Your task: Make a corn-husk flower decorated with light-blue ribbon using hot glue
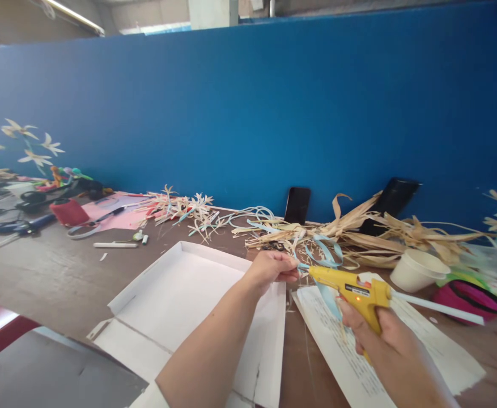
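Note:
My right hand (379, 334) is wrapped around the handle of a yellow hot glue gun (350, 283), whose small orange light is lit. A white glue stick (439, 307) juts from the back of the gun. Pinched in my left hand (274, 266) is the end of a thin light-blue strip (302, 265), right at the gun's nozzle. Whatever else those fingertips hold is too small to make out. More light-blue strip (327, 297) hangs below the barrel, over printed paper sheets (337, 340).
A white open box (180, 289) lies under my left forearm. Behind are dried husks (379, 249), finished straw flowers (201, 209) and two phones (298, 205) leaning on the blue partition (248, 113). A paper cup (418, 269) and a magenta pouch (464, 300) stand at right.

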Demonstrator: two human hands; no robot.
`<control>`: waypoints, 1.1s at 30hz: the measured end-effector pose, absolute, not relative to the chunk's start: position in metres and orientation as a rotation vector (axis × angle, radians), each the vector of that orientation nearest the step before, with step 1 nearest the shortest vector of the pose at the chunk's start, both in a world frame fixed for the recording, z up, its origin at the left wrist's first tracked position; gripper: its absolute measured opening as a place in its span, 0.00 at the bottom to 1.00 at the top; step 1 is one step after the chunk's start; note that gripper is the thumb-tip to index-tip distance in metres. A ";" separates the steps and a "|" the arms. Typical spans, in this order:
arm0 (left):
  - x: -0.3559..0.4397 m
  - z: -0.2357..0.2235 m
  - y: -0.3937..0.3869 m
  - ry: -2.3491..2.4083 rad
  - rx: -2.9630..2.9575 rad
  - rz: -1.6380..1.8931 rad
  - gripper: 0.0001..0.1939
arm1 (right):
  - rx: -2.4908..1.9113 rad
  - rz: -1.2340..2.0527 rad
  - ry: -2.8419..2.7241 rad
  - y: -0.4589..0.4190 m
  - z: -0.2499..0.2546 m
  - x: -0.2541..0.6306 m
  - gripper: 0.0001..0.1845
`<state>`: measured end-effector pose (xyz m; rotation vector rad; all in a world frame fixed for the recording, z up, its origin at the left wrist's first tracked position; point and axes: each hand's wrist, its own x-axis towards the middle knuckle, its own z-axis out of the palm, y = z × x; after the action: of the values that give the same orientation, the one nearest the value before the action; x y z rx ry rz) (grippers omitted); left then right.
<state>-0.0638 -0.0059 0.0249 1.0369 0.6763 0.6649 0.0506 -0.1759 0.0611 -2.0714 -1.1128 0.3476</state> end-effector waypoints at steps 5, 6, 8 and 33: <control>-0.064 0.026 -0.006 0.673 1.038 0.665 0.19 | -2.095 0.355 -1.084 -0.176 0.063 0.052 0.21; -0.064 0.026 -0.006 0.671 1.037 0.667 0.19 | -2.095 0.346 -1.083 -0.176 0.063 0.052 0.20; -0.064 0.026 -0.006 0.667 1.038 0.668 0.19 | -2.079 0.336 -1.093 -0.175 0.064 0.051 0.20; -0.065 0.026 -0.007 0.667 1.051 0.668 0.19 | -2.117 0.320 -1.138 -0.178 0.060 0.054 0.23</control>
<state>-0.0650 -0.0069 0.0262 1.0510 0.6668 0.6678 0.0544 -0.1778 0.0598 -2.1166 -1.1380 0.3198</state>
